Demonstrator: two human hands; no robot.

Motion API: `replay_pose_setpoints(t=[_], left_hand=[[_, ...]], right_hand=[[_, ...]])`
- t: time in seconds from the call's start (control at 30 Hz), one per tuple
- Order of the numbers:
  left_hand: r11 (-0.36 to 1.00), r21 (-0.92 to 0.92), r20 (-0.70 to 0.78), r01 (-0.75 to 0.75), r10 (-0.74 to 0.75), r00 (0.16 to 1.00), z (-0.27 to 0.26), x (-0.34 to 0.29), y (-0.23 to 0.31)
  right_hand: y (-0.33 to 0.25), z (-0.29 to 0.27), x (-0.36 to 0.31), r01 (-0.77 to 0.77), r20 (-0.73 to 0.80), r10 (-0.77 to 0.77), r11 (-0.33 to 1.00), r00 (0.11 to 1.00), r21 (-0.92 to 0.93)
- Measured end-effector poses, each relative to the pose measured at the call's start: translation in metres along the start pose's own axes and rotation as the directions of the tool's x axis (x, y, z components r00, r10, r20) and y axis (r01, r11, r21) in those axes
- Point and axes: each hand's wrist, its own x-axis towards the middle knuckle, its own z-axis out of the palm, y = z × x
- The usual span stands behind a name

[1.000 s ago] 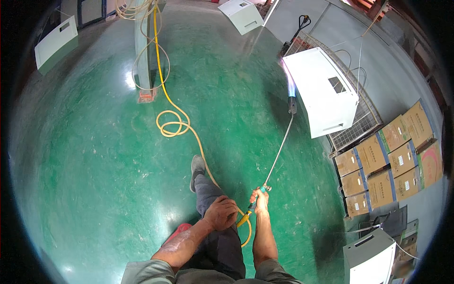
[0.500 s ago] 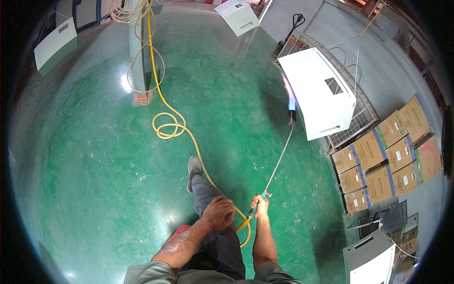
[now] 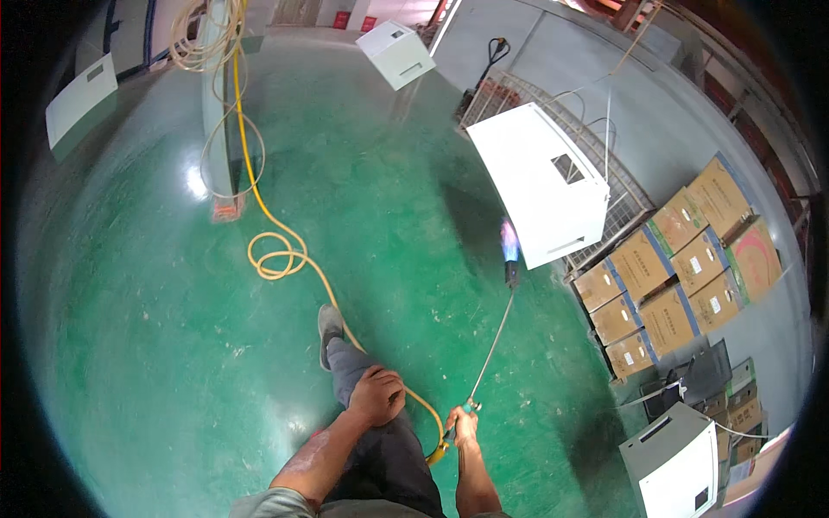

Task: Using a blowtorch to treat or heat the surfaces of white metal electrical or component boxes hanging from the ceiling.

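In my right hand [image 3: 464,423], closed round its green handle, is a gas torch [image 3: 494,345] with a long thin metal tube. Its dark nozzle gives off a blue and pink flame [image 3: 509,240] beside the lower left edge of a white sheet-metal panel [image 3: 528,177], which hangs from a wire. A yellow hose [image 3: 324,281] leads from the torch handle across the floor, with a loop in it. My left hand [image 3: 377,395] rests on my bent left leg, its fingers lying over the knee.
Stacked cardboard boxes [image 3: 667,321] stand at the right, near a wire-mesh cage [image 3: 623,207]. Another white panel [image 3: 678,457] hangs at the lower right, and others hang at the far left and top. A post [image 3: 218,121] with coiled hose rises at the upper left.
The flame has moved down and toward me, from beside the panel's middle left edge to its lower edge. My right hand has drawn back with the torch. My left hand stays on my leg.
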Motion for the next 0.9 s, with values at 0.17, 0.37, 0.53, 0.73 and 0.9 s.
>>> replay_pose_setpoints(t=[0.17,0.37,0.53,0.73,0.9], left_hand=[[0.999,0.003,0.127,0.049,-0.049,0.991,-0.003,0.007,0.000],[0.944,0.045,0.297,0.328,-0.326,0.897,-0.007,0.020,-0.007],[0.935,0.052,0.246,0.350,-0.352,0.903,-0.003,0.018,-0.006],[0.911,-0.030,0.201,0.410,-0.397,0.896,0.001,0.014,0.003],[0.907,0.010,0.168,0.421,-0.417,0.893,0.000,0.011,0.006]], right_hand=[[0.026,-0.051,-0.040,0.037,0.012,-0.036,0.996,0.999,-0.083],[0.009,-0.068,-0.099,0.118,-0.139,-0.119,0.993,0.983,-0.015],[-0.003,-0.108,-0.142,0.258,-0.234,-0.271,0.962,0.934,-0.087],[-0.039,-0.131,-0.210,0.204,-0.346,-0.275,0.952,0.897,-0.228],[-0.044,-0.158,-0.255,0.260,-0.304,-0.548,0.724,0.779,-0.639]])
